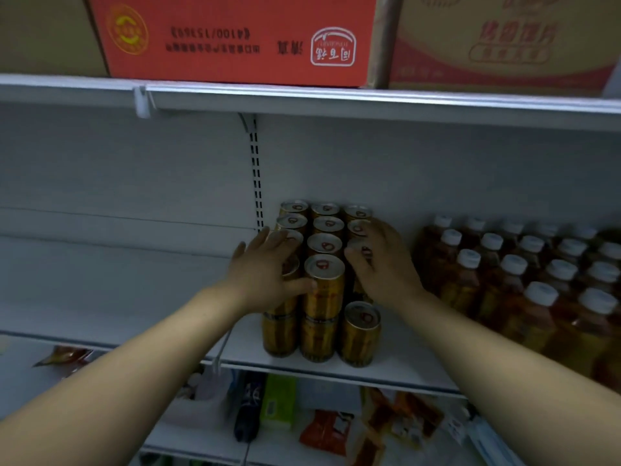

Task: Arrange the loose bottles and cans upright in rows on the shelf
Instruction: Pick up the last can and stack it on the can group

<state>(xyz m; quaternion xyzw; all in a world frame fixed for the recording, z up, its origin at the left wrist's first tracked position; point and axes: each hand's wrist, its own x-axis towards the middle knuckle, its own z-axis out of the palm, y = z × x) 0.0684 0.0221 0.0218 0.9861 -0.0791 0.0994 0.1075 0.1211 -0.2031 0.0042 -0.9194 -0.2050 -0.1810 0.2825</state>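
Observation:
Several gold cans [324,284] stand upright in three rows, stacked two high, on the white shelf [386,364]. My left hand [268,267] lies against the left column of upper cans, fingers fairly straight, thumb touching the front middle can. My right hand [379,264] rests on the right column's upper cans, fingers spread over their tops. One single-height can [359,332] stands at the front right of the stack. Rows of amber bottles with white caps [510,280] fill the shelf to the right.
A red carton [235,38] and a tan carton [504,42] sit on the shelf above. The shelf left of the cans is bare white metal. Packets, a green box [277,401] and a dark bottle [248,408] lie on the lower shelf.

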